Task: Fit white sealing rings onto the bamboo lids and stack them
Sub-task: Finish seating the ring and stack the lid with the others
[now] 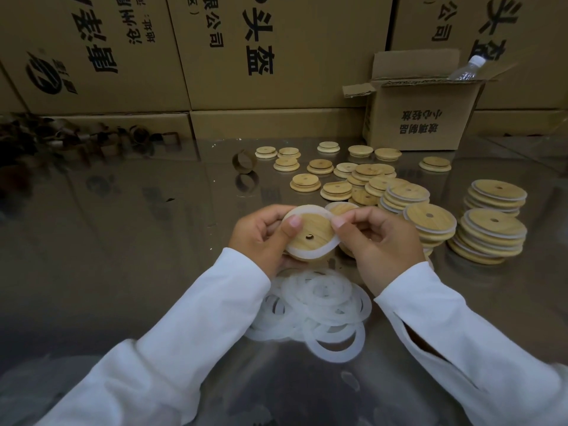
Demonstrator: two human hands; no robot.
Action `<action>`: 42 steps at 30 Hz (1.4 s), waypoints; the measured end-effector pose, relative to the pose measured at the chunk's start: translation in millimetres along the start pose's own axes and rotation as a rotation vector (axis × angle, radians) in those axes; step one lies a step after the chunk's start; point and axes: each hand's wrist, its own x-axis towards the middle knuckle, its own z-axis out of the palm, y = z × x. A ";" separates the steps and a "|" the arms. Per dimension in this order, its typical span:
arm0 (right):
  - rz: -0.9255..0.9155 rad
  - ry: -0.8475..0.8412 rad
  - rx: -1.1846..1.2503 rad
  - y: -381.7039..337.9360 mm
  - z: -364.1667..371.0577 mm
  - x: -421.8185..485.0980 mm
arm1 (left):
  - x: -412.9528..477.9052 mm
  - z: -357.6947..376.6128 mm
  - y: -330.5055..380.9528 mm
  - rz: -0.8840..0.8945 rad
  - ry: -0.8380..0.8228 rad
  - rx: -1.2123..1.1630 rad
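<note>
the left hand (261, 235) curls round a round pale bamboo lid with a small centre hole (310, 232), thumb pressing on its face. the right hand (384, 241) pinches the translucent white sealing ring (310, 252) at the lid's right rim, pulling it over. the ring looks only partly seated to me. if that pinch slips, the ring could spring back off or go on twisted. below the hands, toward the near edge of the shiny metal counter (123, 226), lies a heap of loose white rings (319, 305). stacks of ringed lids (490, 238) stand toward the right edge, and bare lids (335, 175) lie scattered toward the far edge.
</note>
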 end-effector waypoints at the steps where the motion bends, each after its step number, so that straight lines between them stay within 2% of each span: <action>1: -0.019 0.005 -0.009 0.9 0.9 -1.0 | 0.0 0.2 -0.4 -0.002 0.005 0.001; 6: -0.046 0.072 -0.061 6.1 7.8 -5.2 | 2.4 -0.4 -1.8 -0.054 0.005 -0.108; 10: -0.022 0.121 -0.063 6.1 6.4 -4.6 | 1.2 -3.3 -1.6 -0.098 -0.096 -0.186; 13: 0.018 0.134 -0.060 5.4 3.1 -3.3 | 1.0 -5.3 -3.8 -0.102 -0.150 -0.140; 19: -0.058 0.072 -0.138 3.9 4.5 -6.6 | 2.5 -5.8 -9.3 -0.062 -0.098 -0.042; 28: 0.015 0.058 -0.113 1.4 0.3 0.1 | 6.1 -8.9 -4.3 0.038 -0.069 -0.019; 42: -0.096 0.073 -0.183 3.9 5.6 -7.6 | 4.4 -5.9 -1.2 -0.115 -0.031 -0.220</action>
